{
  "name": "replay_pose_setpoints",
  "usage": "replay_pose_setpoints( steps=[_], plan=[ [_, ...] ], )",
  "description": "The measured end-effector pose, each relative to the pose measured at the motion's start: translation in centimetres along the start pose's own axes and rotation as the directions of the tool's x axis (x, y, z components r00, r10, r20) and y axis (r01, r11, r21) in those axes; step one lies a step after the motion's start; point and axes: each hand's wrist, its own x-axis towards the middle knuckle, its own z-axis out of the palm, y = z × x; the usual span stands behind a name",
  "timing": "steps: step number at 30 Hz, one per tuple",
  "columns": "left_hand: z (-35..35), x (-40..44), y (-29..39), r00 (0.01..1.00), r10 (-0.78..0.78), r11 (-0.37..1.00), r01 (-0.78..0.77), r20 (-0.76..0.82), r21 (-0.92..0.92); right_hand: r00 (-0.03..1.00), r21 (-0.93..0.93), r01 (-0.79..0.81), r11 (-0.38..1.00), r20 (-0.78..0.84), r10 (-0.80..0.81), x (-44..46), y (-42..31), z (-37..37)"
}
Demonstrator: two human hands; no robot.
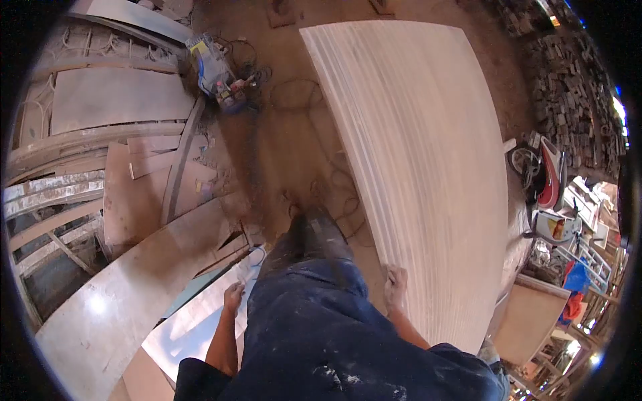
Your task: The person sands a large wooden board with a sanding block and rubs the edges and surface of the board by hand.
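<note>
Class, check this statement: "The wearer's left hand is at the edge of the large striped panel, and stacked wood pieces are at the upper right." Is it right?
Not quite: the head view shows the right hand at the edge of the large striped panel; the stacked wood pieces are at the upper right, as stated.

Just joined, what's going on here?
A person in a dark shirt stands beside a large streaked board, with the right hand at its near edge; whether it grips or just rests there is unclear. The left hand is lowered on the other side, near a pale sheet; whether it holds anything is hard to tell. A machine sits on the dusty floor ahead, not in hand.
</note>
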Motion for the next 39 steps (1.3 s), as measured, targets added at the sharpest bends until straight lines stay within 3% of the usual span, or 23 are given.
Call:
replay_pose_setpoints(
  steps=[3, 6, 10, 11, 16, 18, 19, 21, 23, 24, 26, 28, 30, 31, 32, 33, 34, 35, 38, 39],
  plan=[
    [-0.6, 0.6, 0.5, 0.999, 0.048, 0.999, -0.048, 0.008, -0.024, 0.987, -0.001, 0.12, 0.993, -0.112, -0.119, 2.9, -2.0, 2.3],
    [-1.5, 0.0, 3.5, 0.996, 0.07, 0.996, -0.073, -0.047, -0.058, 0.951, 0.049, 0.274, 0.961, -0.161, -0.263, 13.4, -8.0, 6.6],
    [-2.1, 0.5, 6.5, 0.981, 0.106, 0.987, -0.123, -0.162, -0.099, 0.927, 0.107, 0.348, 0.931, -0.19, -0.324, 28.3, -19.7, 11.9],
    [-2.2, 0.1, 7.6, 0.983, 0.095, 0.986, -0.114, -0.159, -0.118, 0.886, 0.169, 0.442, 0.881, -0.239, -0.398, 32.1, -22.3, 13.3],
    [-2.3, -0.5, 11.6, 0.964, 0.186, 0.972, -0.209, -0.192, -0.106, 0.854, 0.151, 0.494, 0.856, -0.267, -0.446, 49.1, -34.3, 20.0],
    [-2.3, -0.4, 12.2, 0.964, 0.196, 0.98, -0.199, -0.181, 0.0, 0.844, 0.211, 0.517, 0.829, -0.283, -0.455, 52.3, -36.8, 21.5],
    [-2.3, 0.0, 12.3, 0.972, 0.147, 0.986, -0.159, -0.182, -0.053, 0.836, 0.257, 0.532, 0.807, -0.314, -0.451, 53.1, -37.1, 21.9],
    [-2.4, -0.3, 12.0, 0.982, 0.088, 0.994, -0.098, -0.168, -0.053, 0.845, -0.012, 0.52, 0.854, -0.139, -0.516, 51.2, -33.4, 21.0],
    [-1.5, -0.1, 13.0, 0.978, 0.008, 0.981, -0.048, -0.207, -0.188, 0.818, 0.184, 0.572, 0.799, -0.193, -0.541, 44.6, -28.8, 17.7],
    [-0.9, -0.3, 13.4, 0.976, -0.041, 0.972, -0.011, -0.216, -0.233, 0.873, 0.158, 0.487, 0.859, -0.106, -0.476, 40.8, -28.5, 14.9],
    [0.2, -0.7, 13.5, 0.984, -0.019, 0.973, -0.022, -0.177, -0.23, 0.912, 0.165, 0.411, 0.897, -0.057, -0.407, 37.3, -27.2, 13.3],
    [0.8, -0.3, 14.7, 0.993, -0.022, 0.996, 0.012, -0.118, -0.086, 0.929, 0.154, 0.367, 0.917, -0.098, -0.356, 37.6, -27.9, 13.8],
    [1.1, 1.2, 15.9, 0.993, -0.002, 0.996, -0.008, -0.115, -0.089, 0.889, 0.126, 0.454, 0.882, -0.129, -0.439, 44.3, -31.4, 17.1],
    [0.5, 2.4, 16.6, 0.993, 0.083, 0.995, -0.077, -0.088, 0.063, 0.859, 0.128, 0.502, 0.855, -0.185, -0.477, 48.1, -34.5, 18.5],
    [0.0, 3.1, 17.6, 0.986, 0.16, 0.966, -0.147, -0.046, 0.213, 0.861, 0.08, 0.501, 0.862, -0.146, -0.487, 52.3, -36.4, 20.7],
    [-0.4, 3.2, 20.0, 0.977, 0.203, 0.96, -0.186, -0.062, 0.21, 0.922, 0.135, 0.386, 0.913, -0.018, -0.387, 55.8, -39.0, 22.5],
    [-1.1, 3.3, 22.6, 0.966, 0.247, 0.951, -0.228, -0.072, 0.211, 0.896, 0.127, 0.443, 0.888, -0.104, -0.432, 58.0, -40.9, 23.6],
    [-1.8, 3.3, 25.1, 0.965, 0.243, 0.958, -0.224, -0.093, 0.178, 0.862, 0.107, 0.493, 0.864, -0.194, -0.468, 59.0, -42.1, 23.3],
    [-3.1, 3.5, 31.8, 0.938, 0.311, 0.939, -0.278, -0.154, 0.202, 0.836, 0.064, 0.533, 0.843, -0.195, -0.513, 55.5, -36.5, 23.1],
    [-2.4, 2.3, 34.7, 0.91, 0.346, 0.938, -0.337, -0.229, 0.077, 0.855, 0.131, 0.507, 0.852, -0.202, -0.478, 51.8, -36.1, 20.4]
  ],
)
